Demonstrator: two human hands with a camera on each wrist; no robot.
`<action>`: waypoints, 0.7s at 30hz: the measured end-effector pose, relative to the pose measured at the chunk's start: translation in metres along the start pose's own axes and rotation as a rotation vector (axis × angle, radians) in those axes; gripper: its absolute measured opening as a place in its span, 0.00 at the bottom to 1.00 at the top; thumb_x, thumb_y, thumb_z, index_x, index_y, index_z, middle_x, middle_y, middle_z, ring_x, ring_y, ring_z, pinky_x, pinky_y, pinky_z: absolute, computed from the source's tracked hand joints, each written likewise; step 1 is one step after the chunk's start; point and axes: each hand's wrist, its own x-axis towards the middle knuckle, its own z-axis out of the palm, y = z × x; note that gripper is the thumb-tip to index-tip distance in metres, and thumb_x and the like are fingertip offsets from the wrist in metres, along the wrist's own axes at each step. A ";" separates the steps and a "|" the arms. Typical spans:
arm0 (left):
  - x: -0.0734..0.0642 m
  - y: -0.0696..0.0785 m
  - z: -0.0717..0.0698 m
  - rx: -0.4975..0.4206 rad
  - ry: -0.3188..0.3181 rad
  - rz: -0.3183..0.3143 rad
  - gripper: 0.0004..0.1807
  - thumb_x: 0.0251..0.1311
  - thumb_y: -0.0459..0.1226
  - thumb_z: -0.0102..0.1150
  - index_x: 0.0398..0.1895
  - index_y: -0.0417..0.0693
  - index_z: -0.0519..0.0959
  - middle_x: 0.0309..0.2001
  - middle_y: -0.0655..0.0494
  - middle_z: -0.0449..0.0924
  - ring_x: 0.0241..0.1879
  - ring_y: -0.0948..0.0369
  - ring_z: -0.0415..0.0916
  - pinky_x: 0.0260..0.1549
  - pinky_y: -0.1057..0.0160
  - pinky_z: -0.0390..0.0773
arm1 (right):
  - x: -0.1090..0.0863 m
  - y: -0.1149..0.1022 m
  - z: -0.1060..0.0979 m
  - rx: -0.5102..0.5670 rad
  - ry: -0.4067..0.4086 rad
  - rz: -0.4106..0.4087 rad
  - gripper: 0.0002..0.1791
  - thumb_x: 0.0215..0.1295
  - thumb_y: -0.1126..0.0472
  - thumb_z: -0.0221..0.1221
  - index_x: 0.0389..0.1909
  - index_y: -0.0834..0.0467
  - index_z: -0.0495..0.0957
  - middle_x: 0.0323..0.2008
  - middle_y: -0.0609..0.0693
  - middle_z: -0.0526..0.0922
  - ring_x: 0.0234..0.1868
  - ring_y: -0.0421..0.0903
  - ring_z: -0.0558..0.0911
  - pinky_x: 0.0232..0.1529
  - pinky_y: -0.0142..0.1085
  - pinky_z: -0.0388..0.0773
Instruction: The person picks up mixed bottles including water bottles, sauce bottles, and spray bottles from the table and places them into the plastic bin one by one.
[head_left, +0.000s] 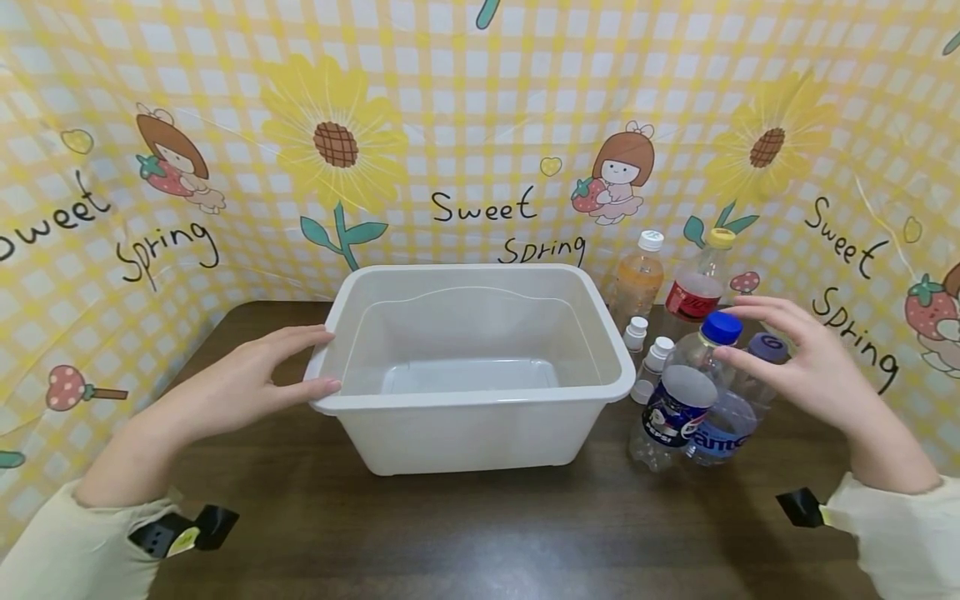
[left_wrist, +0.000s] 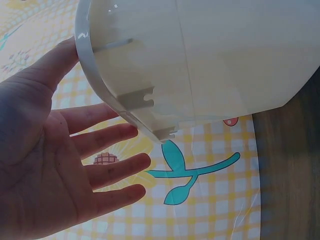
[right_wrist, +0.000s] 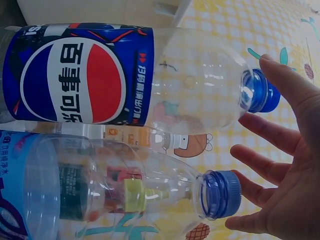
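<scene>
A large white plastic tub [head_left: 480, 433] stands on the dark wooden table. My left hand [head_left: 247, 375] is at its left end, thumb and fingertips right at the rim, fingers straight and spread. On the right, my right hand [head_left: 806, 358] is spread around the blue cap [head_left: 722, 327] of an empty Pepsi bottle [head_left: 675, 408]. In the right wrist view, the thumb is beside that cap and the index fingertip close to the bottle's neck. Behind it stands a clear bottle with a light blue label [head_left: 723, 425], its blue cap [right_wrist: 227, 194] near my other fingertips.
Right of the tub stand two small white-capped bottles [head_left: 654, 367]. Behind them are an orange-labelled bottle [head_left: 640, 279] and a red-labelled bottle with a yellow cap [head_left: 697, 283]. A yellow checked cloth [head_left: 465, 108] hangs behind the table [head_left: 480, 533].
</scene>
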 end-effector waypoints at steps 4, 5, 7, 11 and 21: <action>0.000 0.000 0.000 -0.002 -0.001 -0.003 0.39 0.58 0.57 0.56 0.67 0.45 0.63 0.68 0.41 0.60 0.66 0.42 0.58 0.56 0.38 0.65 | 0.001 0.000 0.002 -0.014 0.002 -0.017 0.25 0.50 0.62 0.69 0.51 0.57 0.78 0.52 0.16 0.63 0.52 0.15 0.61 0.47 0.12 0.55; 0.000 0.000 0.000 -0.002 -0.002 -0.004 0.39 0.58 0.58 0.55 0.67 0.45 0.63 0.68 0.41 0.60 0.66 0.42 0.58 0.56 0.38 0.64 | 0.001 0.000 0.003 -0.015 0.001 -0.017 0.24 0.50 0.62 0.69 0.51 0.58 0.78 0.52 0.16 0.63 0.52 0.15 0.61 0.46 0.12 0.55; 0.000 0.000 0.000 -0.002 -0.001 -0.004 0.39 0.58 0.58 0.55 0.67 0.45 0.63 0.68 0.41 0.60 0.67 0.42 0.58 0.56 0.38 0.64 | 0.001 0.000 0.003 -0.021 0.000 -0.015 0.24 0.50 0.61 0.69 0.51 0.58 0.78 0.52 0.17 0.64 0.51 0.14 0.61 0.46 0.13 0.56; 0.000 0.000 0.000 -0.004 0.001 -0.004 0.39 0.58 0.57 0.55 0.67 0.45 0.63 0.68 0.41 0.60 0.67 0.42 0.58 0.56 0.38 0.64 | 0.002 0.000 0.004 -0.029 -0.006 -0.013 0.24 0.51 0.61 0.69 0.51 0.57 0.78 0.52 0.17 0.64 0.50 0.14 0.62 0.45 0.14 0.57; 0.000 0.001 0.001 -0.012 0.002 -0.005 0.39 0.58 0.57 0.55 0.67 0.45 0.63 0.68 0.41 0.60 0.67 0.42 0.58 0.56 0.37 0.64 | 0.004 -0.005 0.002 -0.035 -0.023 -0.018 0.23 0.50 0.60 0.69 0.50 0.57 0.78 0.56 0.51 0.74 0.53 0.14 0.59 0.47 0.11 0.54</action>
